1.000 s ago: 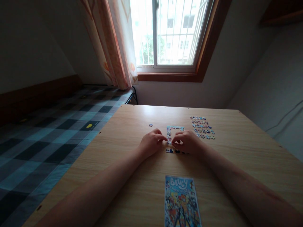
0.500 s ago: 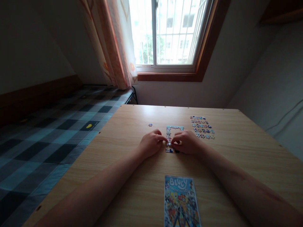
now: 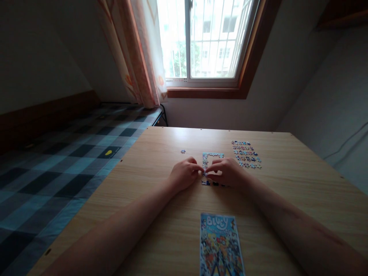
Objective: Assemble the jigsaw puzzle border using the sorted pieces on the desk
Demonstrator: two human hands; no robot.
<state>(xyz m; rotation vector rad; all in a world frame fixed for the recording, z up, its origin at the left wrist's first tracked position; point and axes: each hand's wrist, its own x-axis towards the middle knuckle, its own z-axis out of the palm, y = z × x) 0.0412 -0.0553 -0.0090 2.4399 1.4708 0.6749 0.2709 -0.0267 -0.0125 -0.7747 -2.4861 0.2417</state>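
A partly assembled jigsaw puzzle [image 3: 213, 154] lies on the table, its border forming a frame around a bare middle. My left hand [image 3: 185, 173] rests at its left edge, index finger stretched out to touch the border and the other fingers loosely bent. From the right, my right hand [image 3: 225, 171] reaches over the puzzle, its thumb and index fingertip converging on a small puzzle piece [image 3: 204, 173] at the left border. Both hands' fingertips nearly meet there. My right hand hides the puzzle's right side.
Loose puzzle pieces [image 3: 245, 153] lie in several rows at the right. One single piece [image 3: 183, 151] sits at the left. A Bluey picture card [image 3: 221, 245] lies near me on the wooden table [image 3: 161, 230]. A bed [image 3: 71, 165] stands left, below a curtained window [image 3: 212, 42].
My right thumb and index fingertip have shifted slightly left and away from me along the left border. My left hand stays nearly still.
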